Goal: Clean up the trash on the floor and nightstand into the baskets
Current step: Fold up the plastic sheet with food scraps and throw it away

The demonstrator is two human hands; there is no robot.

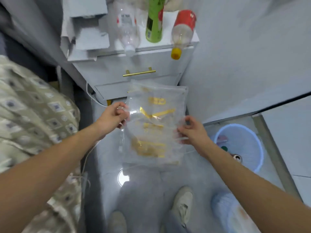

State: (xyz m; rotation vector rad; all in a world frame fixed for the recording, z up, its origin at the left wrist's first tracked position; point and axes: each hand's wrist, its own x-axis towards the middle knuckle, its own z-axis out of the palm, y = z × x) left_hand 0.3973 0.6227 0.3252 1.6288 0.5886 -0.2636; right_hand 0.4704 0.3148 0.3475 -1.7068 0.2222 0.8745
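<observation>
**Clear plastic bag held up between both hands in front of the nightstand**

To the left of the left hand's fingers lies a bed cover (33, 118) with a beige square pattern, and a white cable (91, 95) runs down beside it.

The left hand (111, 117) grips the left edge of a clear plastic bag (154, 125) printed with yellow marks. Its fingers (120, 109) are curled together and pinch the film, with the thumb on the near face.

The bag hangs flat and roughly upright between the two hands, above the floor (193, 179) and in front of the nightstand's lower drawer. Beyond the fingers, the nightstand (117, 68) has a gold handle (139, 72), and on its top are white boxes (87, 31) at the left, a clear bottle (128, 32) lying with its white cap toward the front edge, a green bottle (154, 21) standing, and a bottle with a red label (182, 31) lying with its yellow cap over the edge.

The right hand (193, 132) holds the bag's right edge; its fingers (189, 121) are bent and closed on the plastic.

To the right of the right fingers a light blue basket (259, 148) stands on the floor with a few small items inside. Nearer than the fingers, below the bag, are grey trouser legs and two light shoes (182, 204), and a second blue item (225, 209), blurred, lies at the lower right.
</observation>
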